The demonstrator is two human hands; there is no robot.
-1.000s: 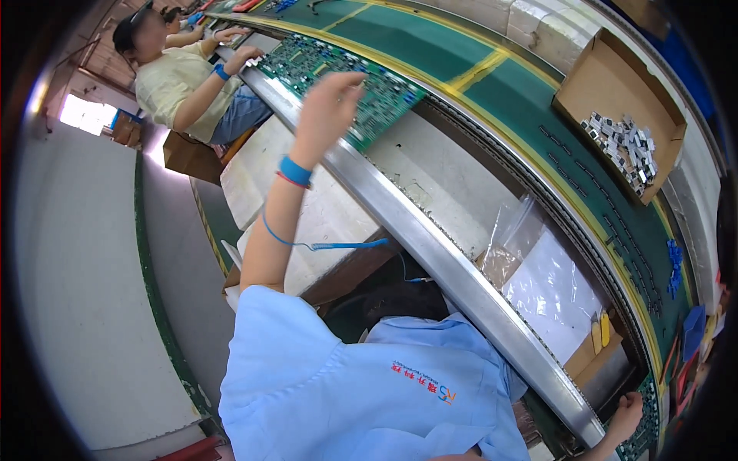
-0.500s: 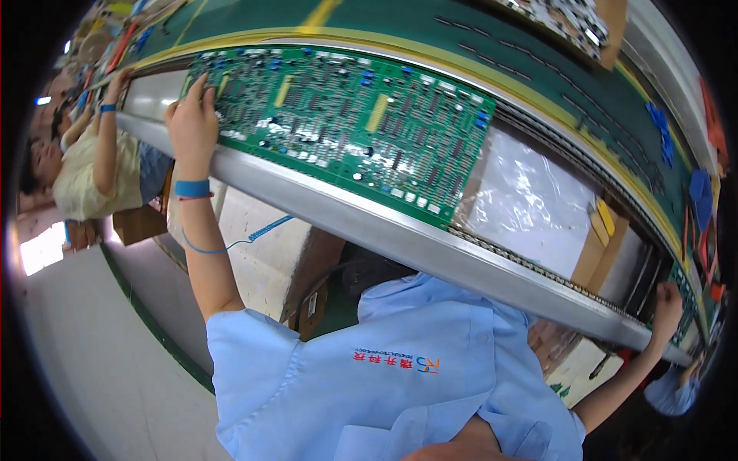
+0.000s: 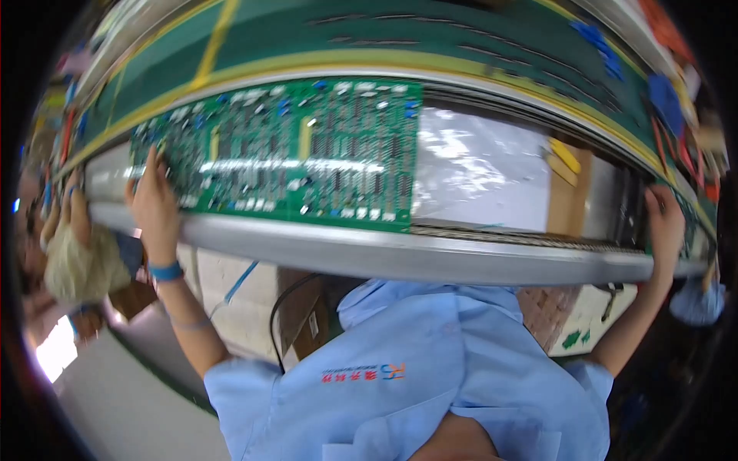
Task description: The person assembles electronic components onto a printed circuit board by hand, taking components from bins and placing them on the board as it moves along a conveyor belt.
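While the left hand [image 3: 157,207], nine o'clock, lies unclenched over the circuit board [image 3: 269,150], seemingly positioning it, next needs level guidance; right hand [image 3: 666,224], three o'clock, grip unclear.

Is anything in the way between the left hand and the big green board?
Nothing visible: the left hand reaches over the left end of the green circuit board. Blur hides whether they touch.

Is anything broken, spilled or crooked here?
Nothing stands out. The big green circuit board lies along the silver rail, with the left hand at its left end. The picture is blurry, so I can't rule out tiny damage.
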